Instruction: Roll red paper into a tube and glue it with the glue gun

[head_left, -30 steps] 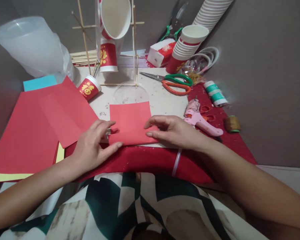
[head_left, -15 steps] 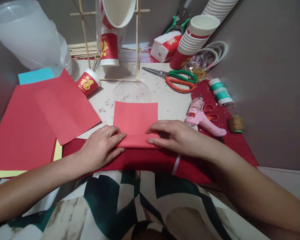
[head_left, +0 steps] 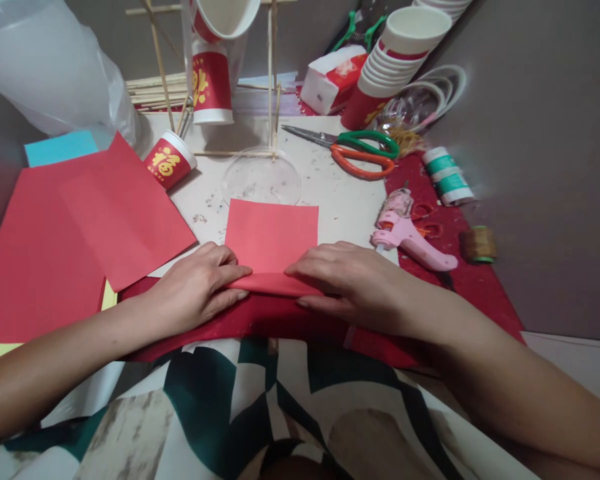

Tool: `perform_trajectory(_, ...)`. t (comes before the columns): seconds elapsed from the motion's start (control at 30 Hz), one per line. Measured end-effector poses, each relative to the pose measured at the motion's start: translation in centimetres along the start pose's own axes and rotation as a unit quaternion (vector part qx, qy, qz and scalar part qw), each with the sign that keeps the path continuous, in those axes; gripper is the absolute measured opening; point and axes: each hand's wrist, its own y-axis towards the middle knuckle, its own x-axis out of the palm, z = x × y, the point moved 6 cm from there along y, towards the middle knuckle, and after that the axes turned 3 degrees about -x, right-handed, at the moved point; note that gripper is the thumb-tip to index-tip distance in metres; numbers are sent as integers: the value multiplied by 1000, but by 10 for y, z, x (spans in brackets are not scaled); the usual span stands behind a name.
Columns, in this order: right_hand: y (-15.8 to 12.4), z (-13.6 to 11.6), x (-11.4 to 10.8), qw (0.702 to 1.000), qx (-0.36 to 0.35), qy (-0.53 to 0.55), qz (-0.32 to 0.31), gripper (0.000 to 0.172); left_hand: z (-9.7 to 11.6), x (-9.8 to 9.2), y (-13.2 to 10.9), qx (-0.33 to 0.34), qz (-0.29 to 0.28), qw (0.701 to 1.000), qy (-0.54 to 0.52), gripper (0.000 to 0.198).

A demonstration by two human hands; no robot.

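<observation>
A sheet of red paper [head_left: 275,233] lies in front of me, its near edge folded over into a narrow strip. My left hand [head_left: 200,283] pinches the left end of that fold between thumb and fingers. At the right end, my right hand [head_left: 343,280] grips the fold, fingers on top and thumb at the near side. Part of the strip is hidden under the fingers. Beyond the paper lies a clear round plastic disc [head_left: 261,177]. Larger red sheets [head_left: 55,247] are spread to the left of my left hand.
Scissors [head_left: 355,150] and a pink glue gun [head_left: 413,233] lie to the right, near a thread spool [head_left: 479,244]. Stacked paper cups [head_left: 390,67] stand behind. A stick frame [head_left: 271,80] and a tipped cup [head_left: 170,160] are at the back.
The near strip of the paper is now rolled up further and stands out as a raised fold. My right hand has shifted slightly left along it. The view has tilted a little.
</observation>
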Motion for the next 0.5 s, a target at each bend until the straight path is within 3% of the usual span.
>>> perform_trajectory(0.13,0,0,-2,1000,7,12,14,26,-4,-2,5,-35,-28,997,-60,32)
perform_trajectory(0.3,-1,11,1,997,48,20,55,32,-17,-5,9,-131,1,984,-122,26)
perform_trajectory(0.5,-1,21,3,993,81,35,76,31,-19,-6,17,-99,47,988,-107,28)
